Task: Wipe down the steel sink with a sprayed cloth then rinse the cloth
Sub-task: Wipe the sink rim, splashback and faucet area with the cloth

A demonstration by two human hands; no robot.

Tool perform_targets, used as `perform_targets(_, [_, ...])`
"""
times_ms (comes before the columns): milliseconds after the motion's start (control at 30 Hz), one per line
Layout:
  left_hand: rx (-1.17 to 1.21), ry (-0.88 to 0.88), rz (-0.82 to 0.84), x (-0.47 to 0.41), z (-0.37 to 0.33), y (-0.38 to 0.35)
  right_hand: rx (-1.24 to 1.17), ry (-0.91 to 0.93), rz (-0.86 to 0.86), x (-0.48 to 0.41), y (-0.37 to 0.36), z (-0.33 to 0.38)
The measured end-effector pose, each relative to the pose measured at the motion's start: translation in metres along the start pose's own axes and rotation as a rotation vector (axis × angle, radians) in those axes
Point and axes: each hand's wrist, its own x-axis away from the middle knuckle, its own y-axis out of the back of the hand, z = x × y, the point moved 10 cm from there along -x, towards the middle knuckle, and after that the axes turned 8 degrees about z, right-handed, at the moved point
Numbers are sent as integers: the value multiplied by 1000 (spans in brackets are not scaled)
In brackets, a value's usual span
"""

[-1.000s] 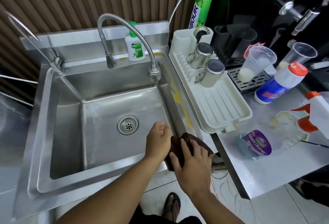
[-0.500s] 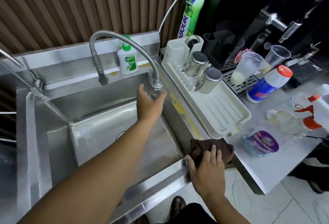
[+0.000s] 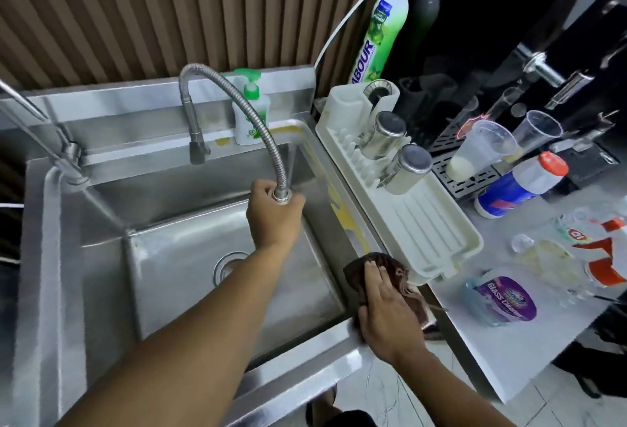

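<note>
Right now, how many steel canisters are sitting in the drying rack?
2. One steel canister lies toward the back of the white drying rack; the second canister lies just in front of it. None appear hidden.

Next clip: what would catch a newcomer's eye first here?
The left hand gripping the base of the flexible steel faucet at the sink's back right corner. Then the right hand, pressed flat on a brown cloth at the front right rim.
</note>
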Motion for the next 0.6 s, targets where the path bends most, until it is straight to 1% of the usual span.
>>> perform_targets(67, [51,5,-108,14,11,23,57,51,-15,-27,5,6])
perform_targets(167, [133,52,-271,31,27,60,127,85,23,-75,11,13])
perform_targets(200, [138,69,-312,36,31,71,137,100,12,-89,17,18])
perform_targets(300, [161,116,-432,47,42,101,189,83,41,-115,27,23])
perform_targets(367, [203,156,-514,51,48,113,156,76,41,-111,27,19])
perform_targets(433, [293,197,-582,51,54,113,105,67,29,-90,22,9])
perform_targets(600, [622,329,-665,49,69,90,87,31,15,-20,-9,-15])
